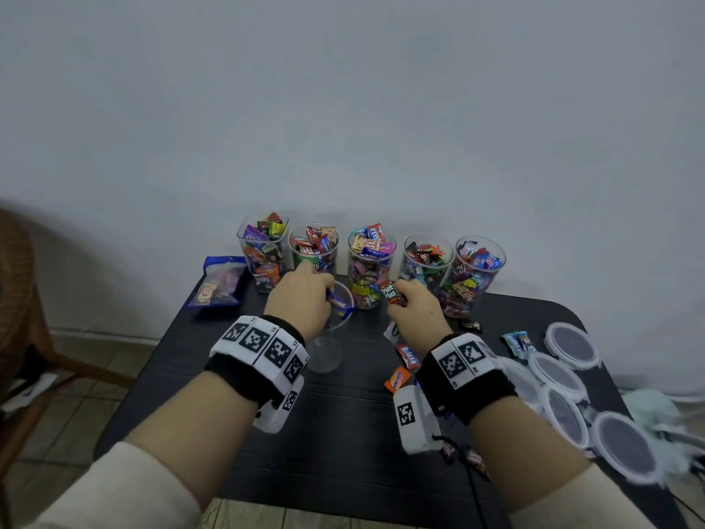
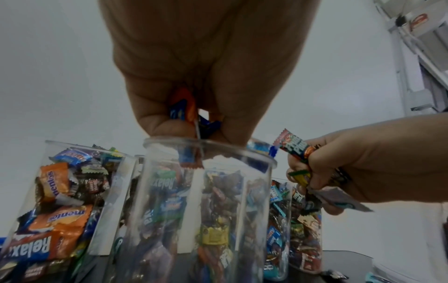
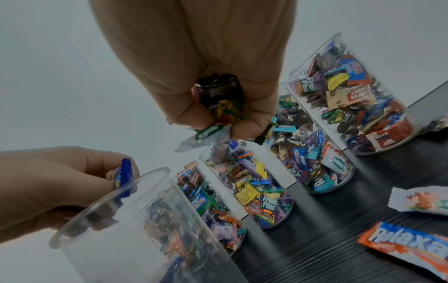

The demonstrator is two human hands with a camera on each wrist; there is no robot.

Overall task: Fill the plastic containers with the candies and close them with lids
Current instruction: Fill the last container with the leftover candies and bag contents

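Crowding the bench (image 1: pixel 343 414) behind an empty container (image 1: pixel 331 330) stood five candy-filled containers (image 1: pixel 371 265); lids (image 1: pixel 571 345) lay right. Left hand (image 1: pixel 301 299) and right hand (image 1: pixel 414 311) each clenched candies (image 1: pixel 391 292).

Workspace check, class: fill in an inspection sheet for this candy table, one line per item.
Surface: dark ribbed table, against a pale wall.
Job's things: five filled containers in a back row, no lids on; one empty container in front; five lids lying at right.
Clutter: loose candies on the table; blue bag at back left.
Hands: left hand holds candies over the empty container's mouth; right hand grips a bunch of candies.
Cables: thin black cable near the right forearm.
Surroundings: wicker chair at left, tiled floor.
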